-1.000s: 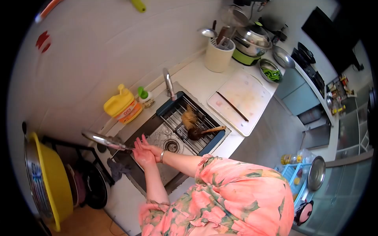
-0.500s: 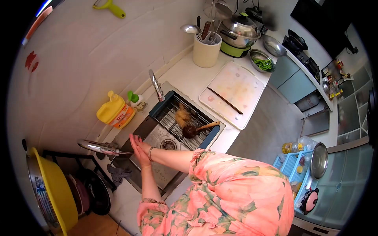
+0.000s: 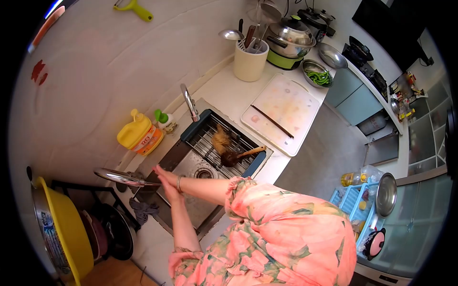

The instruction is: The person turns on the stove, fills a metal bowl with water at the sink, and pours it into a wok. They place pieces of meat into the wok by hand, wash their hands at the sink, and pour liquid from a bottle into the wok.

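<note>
My right hand (image 3: 166,177), with a bracelet at the wrist, lies stretched against my left hand (image 3: 171,191). They press palm to palm over the steel sink (image 3: 195,212), right by the end of the curved chrome faucet (image 3: 124,178). Nothing shows between them, though the inner fingers are partly hidden. Whether water runs cannot be made out. Beyond the hands is the drain (image 3: 203,174). Across the sink's far end sits a dark-framed drain rack (image 3: 202,125) holding a tan fibrous scrubber (image 3: 220,141) and a dark brush with a wooden handle (image 3: 249,152).
A yellow jug (image 3: 136,131) and green-topped pump bottle (image 3: 164,121) stand by the wall. A cutting board (image 3: 281,114) bears a dark stick (image 3: 272,121). A grey cloth (image 3: 143,209) hangs near a yellow basin (image 3: 71,229). Green peppers (image 3: 318,77) fill a bowl.
My two hands have slid slightly toward the faucet and against each other, with the fingers less upright. The sleeves have shifted a little. The things on the counter have stayed put.
</note>
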Demonstrator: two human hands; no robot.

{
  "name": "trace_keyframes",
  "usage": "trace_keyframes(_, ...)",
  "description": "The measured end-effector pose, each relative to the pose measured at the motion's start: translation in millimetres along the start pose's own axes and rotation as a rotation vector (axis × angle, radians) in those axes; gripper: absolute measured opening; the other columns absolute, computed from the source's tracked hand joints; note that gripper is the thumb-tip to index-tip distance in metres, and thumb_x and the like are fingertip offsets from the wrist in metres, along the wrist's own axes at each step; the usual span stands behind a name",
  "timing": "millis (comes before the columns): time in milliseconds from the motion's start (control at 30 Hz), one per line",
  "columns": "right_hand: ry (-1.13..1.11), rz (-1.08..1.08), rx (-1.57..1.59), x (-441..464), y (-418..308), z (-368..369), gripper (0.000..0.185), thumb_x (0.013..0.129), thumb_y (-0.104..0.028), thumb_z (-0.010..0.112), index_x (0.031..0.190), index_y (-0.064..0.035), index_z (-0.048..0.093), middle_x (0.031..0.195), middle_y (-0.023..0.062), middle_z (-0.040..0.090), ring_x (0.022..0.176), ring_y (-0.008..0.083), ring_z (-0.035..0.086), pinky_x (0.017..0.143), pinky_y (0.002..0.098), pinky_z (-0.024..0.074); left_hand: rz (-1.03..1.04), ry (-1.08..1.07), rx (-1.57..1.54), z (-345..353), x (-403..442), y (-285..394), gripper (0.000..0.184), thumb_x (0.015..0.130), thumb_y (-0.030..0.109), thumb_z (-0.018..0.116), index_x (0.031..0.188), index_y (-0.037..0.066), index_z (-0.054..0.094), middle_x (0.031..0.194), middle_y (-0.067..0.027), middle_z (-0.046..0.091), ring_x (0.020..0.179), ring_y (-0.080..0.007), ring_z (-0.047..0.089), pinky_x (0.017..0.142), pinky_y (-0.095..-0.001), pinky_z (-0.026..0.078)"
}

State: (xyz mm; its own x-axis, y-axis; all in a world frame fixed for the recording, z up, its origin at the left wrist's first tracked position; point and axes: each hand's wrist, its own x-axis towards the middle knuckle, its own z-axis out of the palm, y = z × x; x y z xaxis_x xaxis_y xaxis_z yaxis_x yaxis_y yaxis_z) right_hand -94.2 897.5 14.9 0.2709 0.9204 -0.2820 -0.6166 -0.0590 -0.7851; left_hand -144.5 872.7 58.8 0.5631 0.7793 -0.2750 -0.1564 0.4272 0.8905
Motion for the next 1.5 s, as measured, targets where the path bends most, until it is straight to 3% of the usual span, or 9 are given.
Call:
trace_keyframes(267,0.199,-0.034,-0.162,-38.4,-3.6,51.7,0.056,0.089,-0.05,0.032,0.132,-0.0124,0.036,0.137,0.0122,0.032,0.128,0.0248,0.025,0.104,0.0422,0.0179,0.092,-0.093,-0.051,-88.7,72.7,-32.3,0.061,0.09,0.053,0.027,0.137,0.016,0.023,0.128,-0.0166,0.043,0.121,-0.0299,0.038,0.101,-0.0406,0.025)
trace_keyframes(500,0.088,-0.02,-0.109,-15.6,13.0,17.8,0.058,0.087,-0.049,0.035,0.128,-0.0084,0.039,0.135,0.0133,0.034,0.128,0.0284,0.024,0.104,0.0437,0.0157,-0.004,0.082,0.02,-6.0,-9.2,4.6,0.063,0.088,0.058,0.028,0.134,0.015,0.032,0.127,-0.0146,0.04,0.109,-0.0238,0.042,0.094,-0.0361,0.033)
trace_keyframes(667,0.241,-0.069,-0.102,-50.3,8.9,56.5,0.059,0.086,-0.049,0.037,0.126,-0.0054,0.042,0.134,0.0141,0.036,0.128,0.0309,0.023,0.105,0.0448,0.0141,-0.162,-0.024,-0.207,-97.0,61.3,-34.0,0.065,0.086,0.061,0.025,0.132,0.016,0.036,0.084,-0.0139,0.059,0.085,-0.0238,0.052,0.088,-0.0377,0.037)
trace_keyframes(900,0.559,-0.348,-0.247,-5.5,58.8,48.9,0.061,0.084,-0.049,0.039,0.123,-0.0019,0.044,0.133,0.0151,0.038,0.128,0.034,0.021,0.106,0.046,0.0122,-0.079,0.089,-0.149,-34.9,-0.7,-9.7,0.058,0.091,0.051,0.025,0.136,0.016,0.026,0.122,-0.0105,0.047,0.109,-0.024,0.046,0.093,-0.0367,0.035)
trace_keyframes(1033,0.247,-0.23,-1.256,-20.4,11.9,1.5,0.052,0.088,-0.04,0.043,0.126,-0.0059,0.04,0.125,0.0155,0.044,0.114,0.0279,0.044,0.098,0.0386,0.0315,-0.113,0.052,-0.541,-45.9,-7.0,-13.8,0.046,0.095,0.039,0.024,0.132,0.014,0.032,0.134,-0.0038,0.037,0.121,-0.0212,0.037,0.099,-0.0377,0.031)
trace_keyframes(1100,0.142,-0.646,-1.425,-20.5,4.8,-10.5,0.042,0.083,-0.028,0.051,0.12,-0.0066,0.046,0.116,0.0178,0.047,0.11,0.0304,0.046,0.095,0.0408,0.0348,-0.38,0.044,-0.475,-46.7,-10.8,-12.9,0.045,0.094,0.037,0.033,0.131,0.013,0.033,0.133,-0.0024,0.037,0.121,-0.0223,0.036,0.098,-0.0387,0.032)
trace_keyframes(1267,0.297,-0.309,-0.944,-10.9,33.5,9.5,0.039,0.079,-0.011,0.052,0.118,-0.013,0.049,0.106,0.0105,0.052,0.107,0.0259,0.048,0.089,0.0361,0.0379,-0.389,-0.033,-0.546,-74.0,36.2,-41.0,0.043,0.092,0.038,0.039,0.126,0.011,0.039,0.126,-0.0103,0.043,0.113,-0.0252,0.044,0.096,-0.0399,0.035)
trace_keyframes(1367,0.022,-0.057,0.379,-0.6,49.3,8.9,0.038,0.082,-0.006,0.043,0.12,-0.0041,0.044,0.115,0.0122,0.049,0.105,0.0276,0.049,0.09,0.0342,0.0392,-0.107,-0.162,-0.468,-95.5,62.0,-57.3,0.041,0.091,0.038,0.039,0.123,0.012,0.043,0.113,-0.0101,0.051,0.106,-0.0258,0.048,0.096,-0.0392,0.035)
trace_keyframes(1500,0.029,-0.068,0.326,-14.8,44.9,21.5,0.04,0.084,-0.02,0.045,0.123,-0.0081,0.044,0.121,0.0095,0.047,0.11,0.0226,0.046,0.092,0.0315,0.0364,-0.124,-0.145,-0.557,-45.5,8.7,11.0,0.037,0.089,0.043,0.042,0.103,0.011,0.051,0.098,-0.0082,0.056,0.098,-0.0229,0.051,0.092,-0.038,0.038)
